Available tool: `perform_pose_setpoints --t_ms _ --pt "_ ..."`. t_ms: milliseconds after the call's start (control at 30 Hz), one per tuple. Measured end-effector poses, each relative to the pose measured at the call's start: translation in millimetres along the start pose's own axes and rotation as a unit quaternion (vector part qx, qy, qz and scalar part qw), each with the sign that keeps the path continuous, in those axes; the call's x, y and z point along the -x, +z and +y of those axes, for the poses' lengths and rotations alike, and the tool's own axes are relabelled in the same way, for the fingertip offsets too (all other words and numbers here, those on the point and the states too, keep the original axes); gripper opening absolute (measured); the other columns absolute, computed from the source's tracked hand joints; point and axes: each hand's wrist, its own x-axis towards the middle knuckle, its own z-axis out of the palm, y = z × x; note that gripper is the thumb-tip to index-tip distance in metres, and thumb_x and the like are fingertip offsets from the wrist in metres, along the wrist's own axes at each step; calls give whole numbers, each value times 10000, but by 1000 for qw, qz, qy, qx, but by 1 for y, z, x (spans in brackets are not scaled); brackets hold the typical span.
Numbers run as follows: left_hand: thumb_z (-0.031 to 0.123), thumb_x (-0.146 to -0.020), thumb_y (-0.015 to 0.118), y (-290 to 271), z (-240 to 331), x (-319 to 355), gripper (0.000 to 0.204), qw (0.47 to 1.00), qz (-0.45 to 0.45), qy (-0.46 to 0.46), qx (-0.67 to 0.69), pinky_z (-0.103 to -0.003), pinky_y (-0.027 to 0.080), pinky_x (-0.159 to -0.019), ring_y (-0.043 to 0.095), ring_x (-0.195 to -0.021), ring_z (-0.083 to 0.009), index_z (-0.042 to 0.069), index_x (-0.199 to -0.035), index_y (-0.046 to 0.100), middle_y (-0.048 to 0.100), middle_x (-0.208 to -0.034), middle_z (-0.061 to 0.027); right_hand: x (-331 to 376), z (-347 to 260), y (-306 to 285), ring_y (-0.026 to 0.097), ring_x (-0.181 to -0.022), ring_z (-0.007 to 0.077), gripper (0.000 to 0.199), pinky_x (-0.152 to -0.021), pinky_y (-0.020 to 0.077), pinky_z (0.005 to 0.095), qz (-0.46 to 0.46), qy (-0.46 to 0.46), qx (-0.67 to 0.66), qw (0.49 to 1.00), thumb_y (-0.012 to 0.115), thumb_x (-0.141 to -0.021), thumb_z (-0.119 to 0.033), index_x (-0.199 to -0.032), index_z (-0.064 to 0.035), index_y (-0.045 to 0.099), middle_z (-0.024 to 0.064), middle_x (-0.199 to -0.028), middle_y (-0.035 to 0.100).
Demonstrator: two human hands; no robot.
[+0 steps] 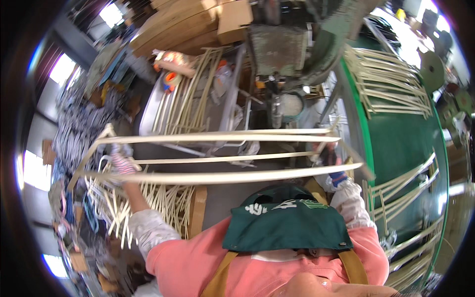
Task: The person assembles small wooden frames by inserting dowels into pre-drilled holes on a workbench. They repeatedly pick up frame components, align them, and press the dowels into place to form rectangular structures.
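A long cream-coloured frame of thin bars (pixel 222 177) spans the view in front of my chest, with short cross pieces at both ends. Its bars look slightly blurred. At the left end my left hand (pixel 121 162), in a striped red and white glove, is closed on the frame. My right hand (pixel 336 171), with blue showing on its glove, grips the opposite end; the bars partly hide its fingers. Whether this is one frame or several held together I cannot tell.
Below my left arm lies a heap of cream strips (pixel 163 203). Ahead stands a green machine (pixel 277 47). To the right, a green conveyor belt (pixel 396 136) carries several cream frames (pixel 391 81). A metal tray cart (pixel 151 111) holds long rods and a tape roll (pixel 171 79).
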Motion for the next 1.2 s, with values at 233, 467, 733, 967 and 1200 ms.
perform_pose_setpoints --t_ms 233,467,733,967,1200 --pt "357 -913 467 -22 -166 263 356 913 -99 -262 -296 -379 463 -690 581 -827 -218 23 -974 574 598 -914 -99 -34 -137 88 406 -484 54 239 -387 305 213 -66 21 142 987 624 -858 -197 -1034 -38 600 -25 -641 472" --pt "349 -919 474 79 -81 332 416 746 -335 -155 -555 -369 457 -884 589 -1032 -215 59 -1204 561 622 -1126 -78 -47 -82 218 516 -639 63 250 -584 421 203 -231 165 500 818 578 -851 -45 -1088 1 644 18 -724 598" --pt "264 -867 617 295 3 309 304 751 -572 -321 77 -248 452 -722 568 -772 -88 8 -1032 624 627 -858 -12 -80 -74 224 478 -606 29 223 -543 406 195 -145 264 533 791 652 -839 -148 -1031 -39 682 -34 -652 588" --pt "38 -850 575 359 -35 272 116 817 -301 -473 135 -183 365 -434 521 -510 -72 -46 -898 638 610 -704 -66 -78 -98 193 506 -572 38 325 -471 373 183 147 205 435 864 506 -815 56 -1100 -15 646 -6 -728 613" --pt "100 -765 733 430 -62 283 159 906 -270 -326 -16 -214 303 -434 424 -443 -48 9 -671 643 532 -561 30 -79 -45 179 469 -569 46 336 -492 367 186 82 120 235 961 525 -859 -7 -1184 -44 598 -30 -717 566"
